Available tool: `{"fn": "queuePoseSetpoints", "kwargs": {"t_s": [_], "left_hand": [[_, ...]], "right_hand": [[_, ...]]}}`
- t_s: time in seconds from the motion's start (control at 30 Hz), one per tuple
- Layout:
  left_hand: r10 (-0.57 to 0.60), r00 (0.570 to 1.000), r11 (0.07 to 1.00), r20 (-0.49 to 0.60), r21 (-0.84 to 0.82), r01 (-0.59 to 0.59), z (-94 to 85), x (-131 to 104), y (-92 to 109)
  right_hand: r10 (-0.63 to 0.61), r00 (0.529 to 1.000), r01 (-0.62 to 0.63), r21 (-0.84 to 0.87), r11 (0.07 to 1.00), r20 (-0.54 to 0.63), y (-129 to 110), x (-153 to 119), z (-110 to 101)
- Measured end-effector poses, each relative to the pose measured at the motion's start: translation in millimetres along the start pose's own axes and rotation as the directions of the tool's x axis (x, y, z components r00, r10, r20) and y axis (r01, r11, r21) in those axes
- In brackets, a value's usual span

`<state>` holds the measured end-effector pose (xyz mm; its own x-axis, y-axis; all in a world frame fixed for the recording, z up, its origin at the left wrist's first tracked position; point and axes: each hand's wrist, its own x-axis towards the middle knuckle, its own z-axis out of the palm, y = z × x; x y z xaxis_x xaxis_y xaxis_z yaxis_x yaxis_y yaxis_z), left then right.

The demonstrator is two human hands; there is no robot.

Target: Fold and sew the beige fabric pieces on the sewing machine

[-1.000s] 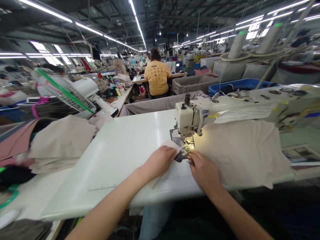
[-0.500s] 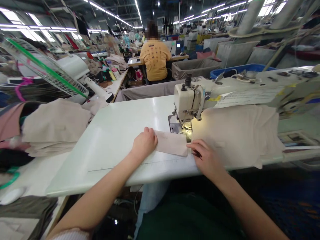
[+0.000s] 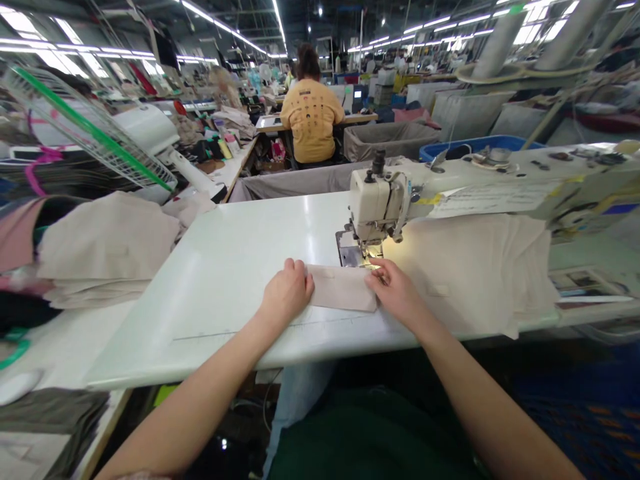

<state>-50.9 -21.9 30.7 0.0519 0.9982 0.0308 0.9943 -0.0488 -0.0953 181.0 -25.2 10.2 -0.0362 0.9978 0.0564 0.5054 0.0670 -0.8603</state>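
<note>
A small beige fabric piece (image 3: pixel 340 290) lies flat on the pale sewing table, just in front of the machine's needle plate (image 3: pixel 353 256). My left hand (image 3: pixel 289 288) is closed, gripping the piece's left end. At its right end, my right hand (image 3: pixel 393 290) pinches the upper corner between thumb and fingers, close beside the needle area. Above stands the sewing machine head (image 3: pixel 373 203), its lamp lighting the needle. To the right of my right hand, a stack of larger beige panels (image 3: pixel 475 273) rests under the machine arm.
More beige pieces (image 3: pixel 107 247) are piled on a side table at left, near a tilted fan (image 3: pixel 95 130) with a green rim. A person in a yellow shirt (image 3: pixel 313 120) sits ahead with their back to me. Behind the machine is a blue bin (image 3: pixel 483 143).
My right hand has moved up from the fabric's lower right edge to its upper right corner, beside the needle. The left hand stays on the left end, nearly still.
</note>
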Motion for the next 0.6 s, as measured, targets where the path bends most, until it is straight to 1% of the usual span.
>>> {"fn": "queuePoseSetpoints", "kwargs": {"t_s": [0.07,0.13,0.23,0.4,0.6], "left_hand": [[-0.001,1.000,1.000,-0.002,-0.007,0.001,0.6,-0.4,-0.5],[-0.001,1.000,1.000,-0.001,-0.011,0.001,0.4,-0.5,-1.0],[-0.002,1.000,1.000,0.022,-0.016,0.002,-1.1,-1.1,-2.3],[0.024,0.999,0.998,0.041,-0.056,-0.022,-3.3,-4.0,-7.5],[0.030,0.999,0.991,0.045,-0.131,-0.023,-3.9,-5.1,-11.2]], "right_hand": [[0.047,0.996,-0.044,-0.032,0.999,0.077,-2.6,-1.0,-2.0],[0.096,0.983,-0.080,-0.106,0.991,0.155,-5.0,-4.0,-4.2],[0.113,0.970,-0.078,-0.162,0.984,0.215,-7.6,-7.7,-6.6],[0.099,0.960,-0.049,-0.191,0.980,0.261,-8.7,-9.7,-8.4],[0.039,0.964,0.021,-0.224,0.974,0.262,-7.0,-13.3,-10.3]]}}
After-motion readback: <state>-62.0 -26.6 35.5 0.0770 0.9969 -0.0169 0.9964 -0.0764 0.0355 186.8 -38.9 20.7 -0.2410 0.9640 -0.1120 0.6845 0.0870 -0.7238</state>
